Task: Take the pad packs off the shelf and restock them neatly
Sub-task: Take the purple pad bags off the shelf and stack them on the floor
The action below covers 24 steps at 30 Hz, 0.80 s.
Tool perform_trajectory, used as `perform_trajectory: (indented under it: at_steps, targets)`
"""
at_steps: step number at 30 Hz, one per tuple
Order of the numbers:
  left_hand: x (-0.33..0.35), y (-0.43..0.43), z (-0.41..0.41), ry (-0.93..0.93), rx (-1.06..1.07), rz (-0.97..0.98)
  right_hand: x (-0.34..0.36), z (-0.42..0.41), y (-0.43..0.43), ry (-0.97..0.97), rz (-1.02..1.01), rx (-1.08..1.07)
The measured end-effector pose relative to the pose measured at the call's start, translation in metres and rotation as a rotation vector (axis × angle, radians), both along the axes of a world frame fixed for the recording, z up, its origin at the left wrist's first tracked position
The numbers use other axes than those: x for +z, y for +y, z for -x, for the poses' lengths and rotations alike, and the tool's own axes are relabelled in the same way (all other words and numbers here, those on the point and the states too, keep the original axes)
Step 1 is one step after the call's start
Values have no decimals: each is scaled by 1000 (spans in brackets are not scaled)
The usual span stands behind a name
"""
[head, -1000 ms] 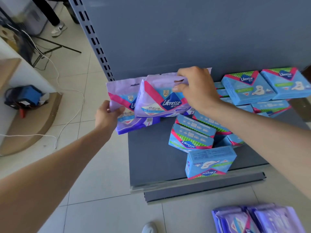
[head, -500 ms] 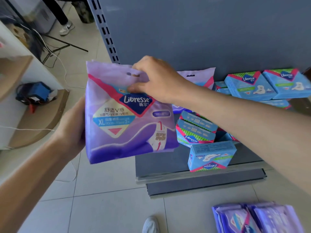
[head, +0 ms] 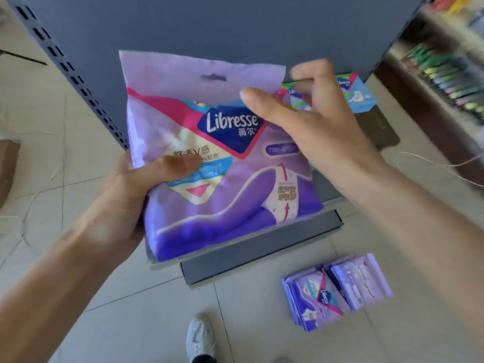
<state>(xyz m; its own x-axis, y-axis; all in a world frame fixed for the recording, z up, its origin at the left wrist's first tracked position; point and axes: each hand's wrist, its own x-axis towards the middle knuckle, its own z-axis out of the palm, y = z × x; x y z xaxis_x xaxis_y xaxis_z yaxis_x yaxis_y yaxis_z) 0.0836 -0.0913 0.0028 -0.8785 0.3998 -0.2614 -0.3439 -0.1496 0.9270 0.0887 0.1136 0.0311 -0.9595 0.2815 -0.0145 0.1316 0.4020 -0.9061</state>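
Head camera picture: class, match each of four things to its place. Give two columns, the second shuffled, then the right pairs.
Column one
1. large purple pack
2. small purple packs
3. blue packs
4. white shoe

Column two
A. on the shelf, by the grey back panel
B. at the picture's bottom edge
C. gripped by the left hand
D. piled on the floor tiles

Pairs: 1-C, 2-D, 3-A, 4-B

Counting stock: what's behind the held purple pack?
Behind the pack, gripped by the left hand, only the front of the shelf below and blue boxes at its right show. Most of the shelf is covered, so stock there cannot be counted.
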Motion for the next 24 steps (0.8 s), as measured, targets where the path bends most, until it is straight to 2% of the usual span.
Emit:
perform_trajectory:
  at_steps: [3,5,7,12,15,19,24]
  targets:
    - [2,51,-25,-36,-131,-91,-16,-91,49,-125,501,-228]
    - [-6,87,-45,-51,-278,-84,-31,-148,69,-193,702,-295]
    - [-21,122,-67,-100,-397,-34,-48,-196,86,-191,758,-351]
    - [-58,187,-125,-182,-646,126,-95,-292,108,-131,841,-657]
    - [-82,207,-159,-178,-714,244,-120,-335,105,-96,874,-755]
    - [-132,206,-195,-197,-812,341,-168,-380,83,-85,954,-872]
    - [-237,162,-224,-326,-925,608,-270,-413,16,-200,1109,-983]
